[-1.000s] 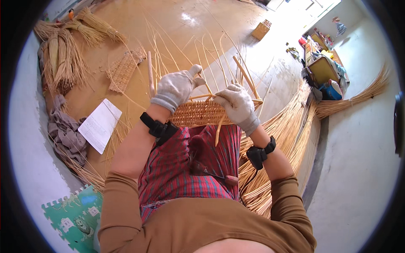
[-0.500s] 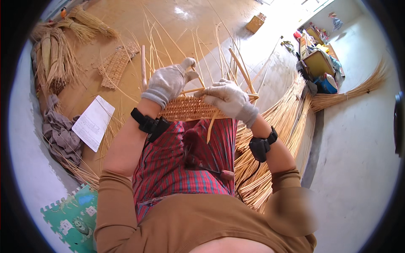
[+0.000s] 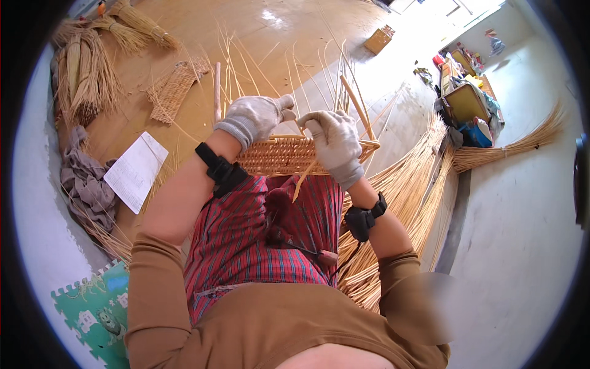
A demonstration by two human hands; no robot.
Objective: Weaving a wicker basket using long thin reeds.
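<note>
A partly woven wicker basket [image 3: 276, 157] rests across my knees, with loose willow strands rising from its far side. Two thicker rods stand upright at its left [image 3: 217, 92] and right [image 3: 356, 106] ends. My left hand [image 3: 255, 118], in a pale knit glove, is closed above the rim, fingertips pinching a thin wicker strand. Just right of it, my gloved right hand [image 3: 335, 142] is bent with thumb and fingers together at the strands; the pinched part is mostly hidden. A pale strand end [image 3: 301, 184] hangs below the right hand.
On my striped lap lies a tool with a reddish handle [image 3: 327, 257]. Long wicker bundles [image 3: 393, 203] spread at my right. Left are straw bundles [image 3: 89, 77], a flat woven piece [image 3: 175, 92], a paper sheet [image 3: 136, 172], grey cloth [image 3: 89, 178] and a green foam mat [image 3: 92, 313].
My right hand has turned more upright, its fingers lifted a little above the rim. My left thumb has come down, and the left hand has shifted slightly right.
</note>
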